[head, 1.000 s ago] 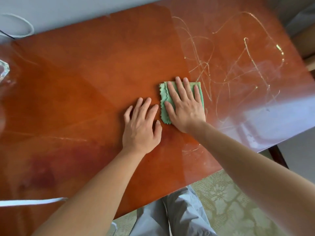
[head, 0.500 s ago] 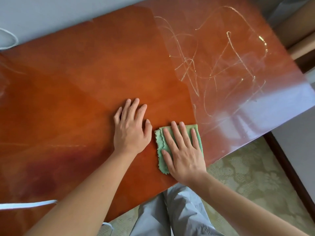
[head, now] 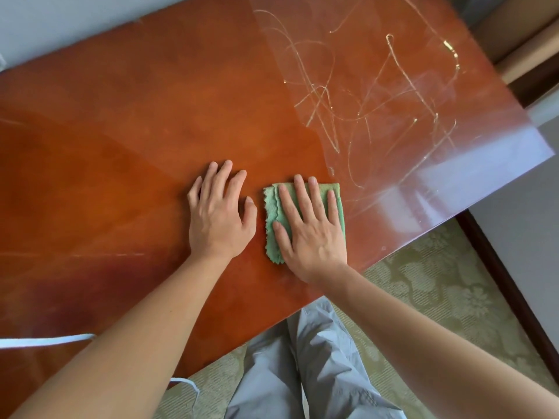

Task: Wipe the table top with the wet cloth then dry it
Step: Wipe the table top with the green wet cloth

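straight fingers (head: 302, 196) of the right hand (head: 314, 237) pressed flat on a folded green cloth (head: 273, 225) with scalloped edges. left hand (head: 219, 216) lay flat, fingers spread, on the glossy orange counter (head: 136, 131) beside it.

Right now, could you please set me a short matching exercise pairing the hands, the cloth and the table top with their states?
Things:
1. left hand
2. right hand
3. green cloth
4. table top

States:
A. folded, lying flat under a palm
B. glossy orange-brown, marked with thin curved streaks at its right part
C. flat on bare wood, touching no cloth
D. fingers straight, pressing on the cloth

Pairs: 1-C, 2-D, 3-A, 4-B
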